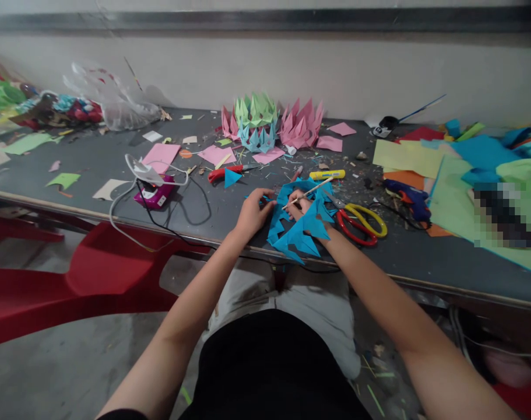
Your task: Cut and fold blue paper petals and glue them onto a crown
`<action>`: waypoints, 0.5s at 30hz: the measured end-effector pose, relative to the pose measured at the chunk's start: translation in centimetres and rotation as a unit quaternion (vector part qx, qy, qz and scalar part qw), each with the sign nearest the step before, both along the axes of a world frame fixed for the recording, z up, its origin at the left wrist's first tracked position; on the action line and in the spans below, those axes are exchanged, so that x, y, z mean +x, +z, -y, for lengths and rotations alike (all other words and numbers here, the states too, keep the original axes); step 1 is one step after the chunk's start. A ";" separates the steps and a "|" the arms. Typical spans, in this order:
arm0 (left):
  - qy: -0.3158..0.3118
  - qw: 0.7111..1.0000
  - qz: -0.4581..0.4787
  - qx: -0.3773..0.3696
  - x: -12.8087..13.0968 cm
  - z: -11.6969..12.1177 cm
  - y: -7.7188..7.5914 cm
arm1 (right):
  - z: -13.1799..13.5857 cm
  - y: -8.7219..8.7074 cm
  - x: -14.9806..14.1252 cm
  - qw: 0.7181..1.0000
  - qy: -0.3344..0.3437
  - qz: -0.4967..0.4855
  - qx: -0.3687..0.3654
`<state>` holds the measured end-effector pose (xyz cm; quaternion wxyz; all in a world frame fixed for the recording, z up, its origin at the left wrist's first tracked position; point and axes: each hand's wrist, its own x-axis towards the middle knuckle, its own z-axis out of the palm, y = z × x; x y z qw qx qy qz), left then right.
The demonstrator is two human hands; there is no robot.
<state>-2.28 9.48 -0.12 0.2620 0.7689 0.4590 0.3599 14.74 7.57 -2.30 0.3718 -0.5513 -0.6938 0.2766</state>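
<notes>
A ring of blue folded-paper points (306, 224) lies at the table's front edge, between my forearms. Inside it is my right hand (298, 205), its fingers closed around a thin wooden stick (320, 186) that slants up to the right. My left hand (253, 214) is at the ring's left side, thumb and fingers curled about a small blue folded-paper piece (264, 200), partly hidden by the fingers. Just right of the ring rest scissors (364, 221) with red and yellow handles. Behind it are a yellow glue tube (327, 174) and a red-handled cutting tool (219, 174) with a blue paper triangle on it.
Green, pink and light-blue paper crowns (256, 119) stand near the wall. A purple power socket (155, 192) with cables is on the left. At right are a blue glue gun (408, 199) and coloured paper sheets (407, 157). A red chair (112, 262) stands left, below the table (230, 219).
</notes>
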 end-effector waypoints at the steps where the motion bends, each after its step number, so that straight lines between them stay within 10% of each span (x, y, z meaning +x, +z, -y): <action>1: -0.032 0.998 -0.037 0.030 -0.2 0.4 0.0 | 0.0 0.0 0.0 1.000 0.001 -0.007 0.000; 7: -0.132 0.940 -0.293 0.118 -1.0 2.3 0.3 | 0.1 0.5 0.0 1.000 0.007 -0.015 0.017; 15: -0.111 0.924 -0.337 0.142 -1.0 3.1 0.5 | 0.9 2.9 0.9 0.997 -0.007 0.064 0.047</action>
